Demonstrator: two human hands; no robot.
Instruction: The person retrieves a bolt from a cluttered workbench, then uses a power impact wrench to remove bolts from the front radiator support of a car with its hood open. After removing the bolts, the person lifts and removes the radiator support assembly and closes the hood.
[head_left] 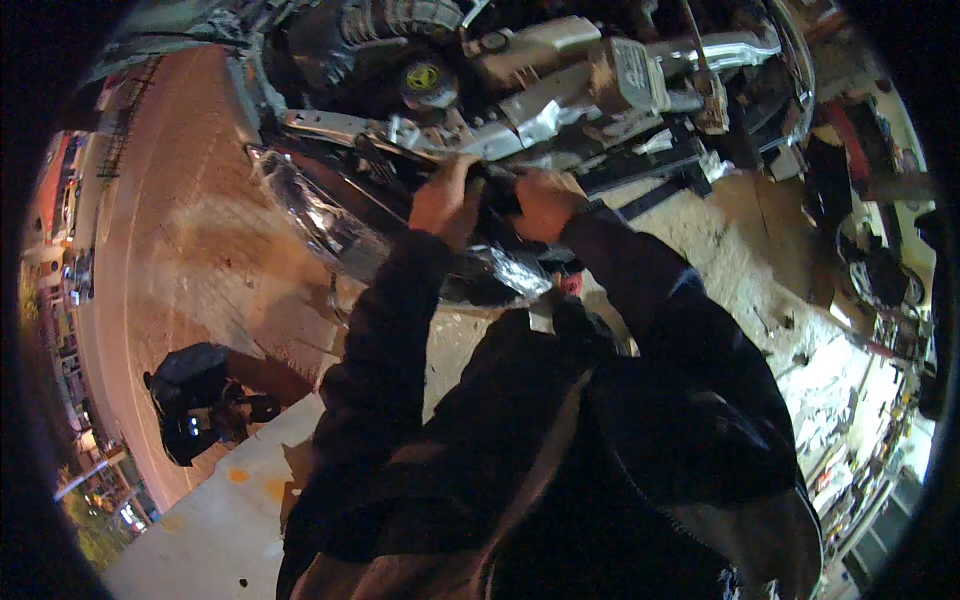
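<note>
Both my hands reach into the front of a car with its engine bay (520, 90) exposed. My left hand (445, 203) is curled at the front crossmember, its fingertips hidden behind the metal edge. Just to its right, my right hand (545, 205) is closed, knuckles up. A dark part lies between the two hands; I cannot make out what it is. Left of my left hand is a clear headlight (320, 215). A shiny, clear-covered piece (505, 272) sits below my wrists. Beyond my hands is a round black cap (430, 78) with a yellow mark.
A person (200, 400) in dark clothes is low on the ground at the left, near a pale, rust-spotted panel (220, 510). Dusty ground (230, 230) stretches left toward a lit street. On the right, tools and parts (870, 400) lie scattered along a wall.
</note>
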